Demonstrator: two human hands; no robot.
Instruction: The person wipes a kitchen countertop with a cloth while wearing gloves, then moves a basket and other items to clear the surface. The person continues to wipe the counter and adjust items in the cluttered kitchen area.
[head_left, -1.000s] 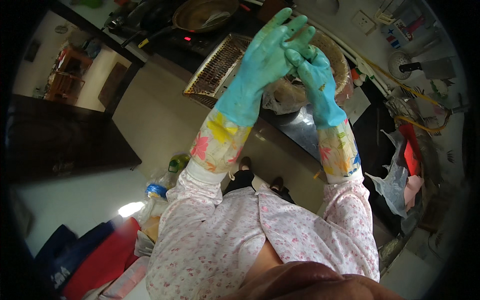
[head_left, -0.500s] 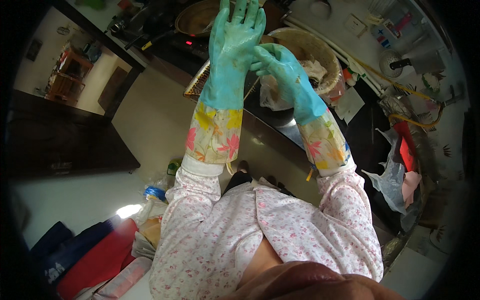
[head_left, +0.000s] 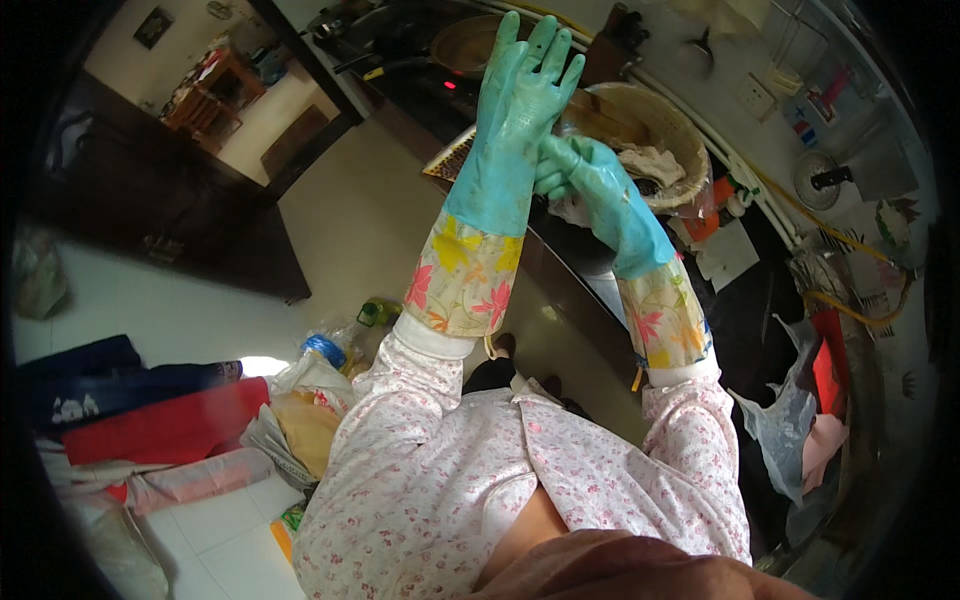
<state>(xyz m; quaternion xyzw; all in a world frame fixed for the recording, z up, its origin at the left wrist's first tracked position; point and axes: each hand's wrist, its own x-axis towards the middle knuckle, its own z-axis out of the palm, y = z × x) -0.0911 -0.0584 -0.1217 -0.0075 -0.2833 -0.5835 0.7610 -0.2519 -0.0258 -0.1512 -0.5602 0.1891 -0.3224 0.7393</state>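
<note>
Long turquoise rubber gloves with flowered cuffs cover both hands. My left hand [head_left: 518, 120] is raised with its fingers spread apart. My right hand [head_left: 610, 195] has its fingers curled at the left wrist, pinching the side of the left rubber glove [head_left: 487, 190]; the exact fingertip contact is partly hidden. Both gloves carry small dark stains. Just beyond my right hand stands a wide, soiled basin [head_left: 697, 150] on the counter, with a crumpled whitish cloth-like thing [head_left: 652, 165] inside.
On the dark counter [head_left: 745, 310] lie a white sheet [head_left: 727, 255] and a torn plastic bag [head_left: 780, 430]. A brown pan [head_left: 465, 48] is at the back. Bags and a red cloth [head_left: 180, 420] lie at the lower left, near a dark door [head_left: 165, 210].
My right fingers have curled in and moved from the left palm's edge down to its wrist. Both hands appear farther right and lower as the view has turned.
</note>
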